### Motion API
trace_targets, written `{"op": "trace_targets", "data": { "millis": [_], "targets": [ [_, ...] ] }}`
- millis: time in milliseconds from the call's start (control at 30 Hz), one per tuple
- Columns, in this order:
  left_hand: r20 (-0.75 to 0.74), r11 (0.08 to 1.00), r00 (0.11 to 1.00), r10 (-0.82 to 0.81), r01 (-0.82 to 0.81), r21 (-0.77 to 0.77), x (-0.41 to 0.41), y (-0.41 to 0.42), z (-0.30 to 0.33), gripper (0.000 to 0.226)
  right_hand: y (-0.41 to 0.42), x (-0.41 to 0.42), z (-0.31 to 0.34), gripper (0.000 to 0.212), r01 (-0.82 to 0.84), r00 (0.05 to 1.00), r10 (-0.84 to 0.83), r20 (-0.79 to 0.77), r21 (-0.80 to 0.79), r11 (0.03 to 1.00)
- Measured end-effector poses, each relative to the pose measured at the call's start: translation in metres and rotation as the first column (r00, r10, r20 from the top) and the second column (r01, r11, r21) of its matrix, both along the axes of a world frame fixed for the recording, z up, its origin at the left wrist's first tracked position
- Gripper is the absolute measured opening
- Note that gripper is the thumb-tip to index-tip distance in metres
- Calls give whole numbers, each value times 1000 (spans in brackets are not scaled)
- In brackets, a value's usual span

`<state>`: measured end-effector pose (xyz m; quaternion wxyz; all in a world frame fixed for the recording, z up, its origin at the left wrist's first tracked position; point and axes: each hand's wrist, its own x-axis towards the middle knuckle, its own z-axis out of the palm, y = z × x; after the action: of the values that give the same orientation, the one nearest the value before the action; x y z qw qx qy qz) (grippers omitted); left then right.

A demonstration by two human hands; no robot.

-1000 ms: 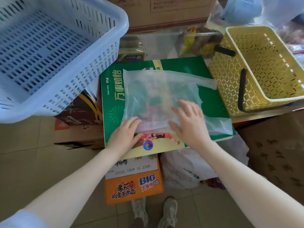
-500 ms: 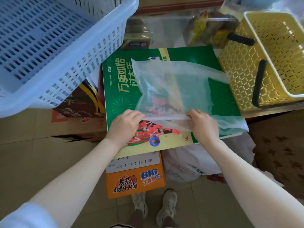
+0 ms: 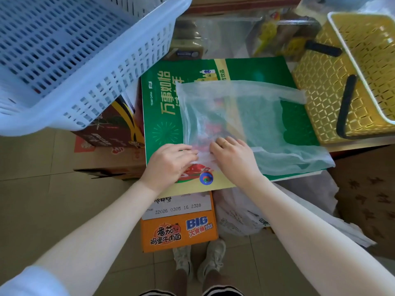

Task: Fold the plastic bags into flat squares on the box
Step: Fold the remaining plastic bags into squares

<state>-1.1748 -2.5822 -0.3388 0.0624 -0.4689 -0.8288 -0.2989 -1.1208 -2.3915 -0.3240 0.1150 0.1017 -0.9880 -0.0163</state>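
The plastic bag (image 3: 239,116) is lying spread on top of the green box (image 3: 162,116), nearly at full size, translucent, with its two handle strips trailing toward the yellow basket (image 3: 316,86) on the right. We are noting that both hands are working at the bag's near edge. The left hand (image 3: 168,163) is pinching that edge, fingers curled and closed on the film. The right hand (image 3: 233,157) is pressing beside it, knuckles up; its fingertips are hidden, so we cannot tell whether it is gripping the plastic or only holding it flat.

We are judging progress as early. A narrow doubled white strip is showing between the two hands, which suggests a first turn of the near edge is being started. No flat square is appearing anywhere on the box. Remaining, in our assessment: the main folds across the body, tucking the handles, and pressing the packet flat.

More crumpled white bags (image 3: 241,218) are lying below the box beside an orange carton (image 3: 179,231), apparently waiting. The blue basket (image 3: 70,60) at upper left is showing no folded bags in its visible part.
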Motion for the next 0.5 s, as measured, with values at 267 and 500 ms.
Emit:
{"op": "trace_targets", "data": {
  "millis": [267, 500],
  "targets": [
    [-48, 973, 998, 41, -51, -225, 2, -34, -9, 21, 58, 35, 1, 14, 167, 984, -169, 63, 38, 985],
    [-19, 899, 993, 119, -116, -423, 28, 25, 18, 59, 71, 59, -7, 27, 244, 966, -242, 94, -14, 970]
  ]
}}
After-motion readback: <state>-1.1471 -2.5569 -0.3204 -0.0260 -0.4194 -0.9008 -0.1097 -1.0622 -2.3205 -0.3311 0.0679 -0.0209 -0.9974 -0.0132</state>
